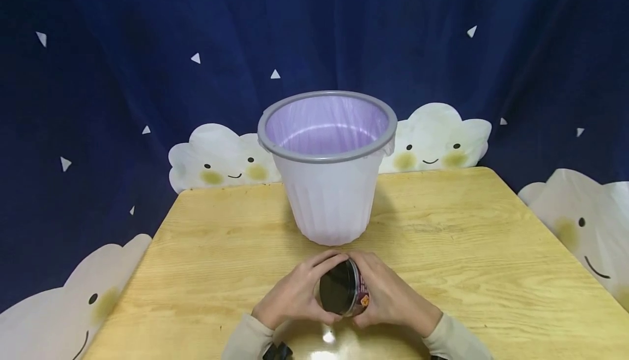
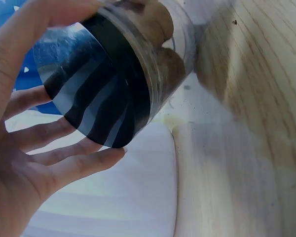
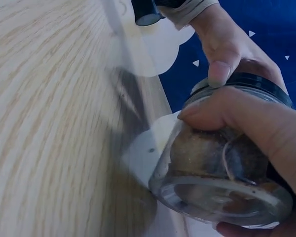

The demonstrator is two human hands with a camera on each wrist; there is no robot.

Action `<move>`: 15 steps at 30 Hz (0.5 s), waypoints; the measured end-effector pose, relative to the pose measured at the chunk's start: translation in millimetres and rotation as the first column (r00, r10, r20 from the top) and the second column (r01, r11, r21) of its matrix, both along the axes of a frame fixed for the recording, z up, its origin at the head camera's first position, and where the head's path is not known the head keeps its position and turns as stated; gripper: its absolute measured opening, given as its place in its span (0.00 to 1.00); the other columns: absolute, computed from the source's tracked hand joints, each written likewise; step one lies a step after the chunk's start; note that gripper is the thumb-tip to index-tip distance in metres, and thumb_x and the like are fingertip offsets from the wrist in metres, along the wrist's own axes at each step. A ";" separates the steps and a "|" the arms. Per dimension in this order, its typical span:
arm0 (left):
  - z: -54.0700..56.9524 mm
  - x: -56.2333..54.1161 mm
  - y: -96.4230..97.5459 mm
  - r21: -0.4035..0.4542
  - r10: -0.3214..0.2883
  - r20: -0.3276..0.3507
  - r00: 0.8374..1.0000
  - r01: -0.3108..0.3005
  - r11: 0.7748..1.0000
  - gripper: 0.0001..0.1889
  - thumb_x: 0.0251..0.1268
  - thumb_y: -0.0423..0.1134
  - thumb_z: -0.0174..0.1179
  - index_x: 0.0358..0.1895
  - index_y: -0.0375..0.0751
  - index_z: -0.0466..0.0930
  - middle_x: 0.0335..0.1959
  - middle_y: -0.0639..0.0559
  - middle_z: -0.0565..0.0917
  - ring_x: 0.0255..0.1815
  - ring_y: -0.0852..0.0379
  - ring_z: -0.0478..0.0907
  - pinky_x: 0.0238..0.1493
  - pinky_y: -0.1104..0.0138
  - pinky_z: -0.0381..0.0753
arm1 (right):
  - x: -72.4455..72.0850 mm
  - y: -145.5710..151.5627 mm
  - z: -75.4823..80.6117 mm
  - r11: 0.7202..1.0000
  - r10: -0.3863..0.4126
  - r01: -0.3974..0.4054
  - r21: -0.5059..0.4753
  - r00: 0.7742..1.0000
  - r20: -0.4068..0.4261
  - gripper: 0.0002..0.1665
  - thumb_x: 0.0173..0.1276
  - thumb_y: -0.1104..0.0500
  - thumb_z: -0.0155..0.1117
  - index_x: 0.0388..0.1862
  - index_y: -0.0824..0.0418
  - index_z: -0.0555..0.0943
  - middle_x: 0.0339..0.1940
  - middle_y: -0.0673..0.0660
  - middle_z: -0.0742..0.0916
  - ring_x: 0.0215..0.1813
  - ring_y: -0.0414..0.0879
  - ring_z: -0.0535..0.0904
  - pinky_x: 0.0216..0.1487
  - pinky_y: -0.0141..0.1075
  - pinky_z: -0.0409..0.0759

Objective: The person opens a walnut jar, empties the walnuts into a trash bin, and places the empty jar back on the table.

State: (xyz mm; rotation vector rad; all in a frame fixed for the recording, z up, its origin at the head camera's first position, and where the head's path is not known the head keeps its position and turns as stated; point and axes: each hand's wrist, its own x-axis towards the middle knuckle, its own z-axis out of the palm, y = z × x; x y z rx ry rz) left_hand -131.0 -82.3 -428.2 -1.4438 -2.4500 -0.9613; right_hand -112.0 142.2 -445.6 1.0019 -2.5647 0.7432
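A clear jar [image 3: 212,158] with a black lid [image 1: 337,289] is held tilted over the near part of the table, its lid toward the left. Brown contents show through its wall in the right wrist view, and part of a dark label is visible in the head view. My left hand [image 1: 295,293] grips the lid, thumb and fingers spread around its rim. With my right hand [image 1: 395,298] I hold the jar's body, the thumb lying along its side. The far side of the jar is hidden behind my fingers.
Beyond my hands a white bin [image 1: 334,201] with a grey rim and a translucent liner stands upright on the wooden table [image 1: 221,251]. A dark blue curtain [image 1: 221,16] with white triangles and smiling clouds hangs around the table.
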 end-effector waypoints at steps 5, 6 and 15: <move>-1.1 0.0 0.1 0.015 -0.001 0.002 1.000 0.000 1.000 0.51 0.32 0.49 0.78 0.69 0.46 0.66 0.64 0.45 0.72 0.59 0.52 0.75 0.58 0.64 0.76 | -0.2 0.0 0.4 1.000 0.026 -0.026 -0.007 1.000 -0.002 0.63 0.20 0.45 0.83 0.61 0.62 0.68 0.52 0.50 0.78 0.54 0.46 0.74 0.56 0.43 0.77; -1.0 -0.3 0.4 0.022 -0.003 0.009 1.000 0.003 1.000 0.51 0.32 0.49 0.78 0.69 0.47 0.67 0.64 0.45 0.72 0.59 0.52 0.75 0.58 0.64 0.76 | -0.5 0.0 0.7 1.000 0.027 -0.027 -0.010 1.000 -0.008 0.63 0.20 0.46 0.83 0.61 0.63 0.68 0.52 0.50 0.78 0.54 0.46 0.74 0.56 0.43 0.77; -4.1 -8.0 0.4 0.069 -0.067 -0.002 0.998 0.067 0.995 0.50 0.31 0.46 0.79 0.68 0.47 0.68 0.64 0.46 0.71 0.60 0.54 0.73 0.60 0.64 0.74 | -0.5 -1.7 1.9 0.999 0.017 -0.017 -0.034 1.000 0.011 0.62 0.19 0.46 0.83 0.60 0.61 0.69 0.51 0.50 0.78 0.54 0.45 0.73 0.56 0.44 0.77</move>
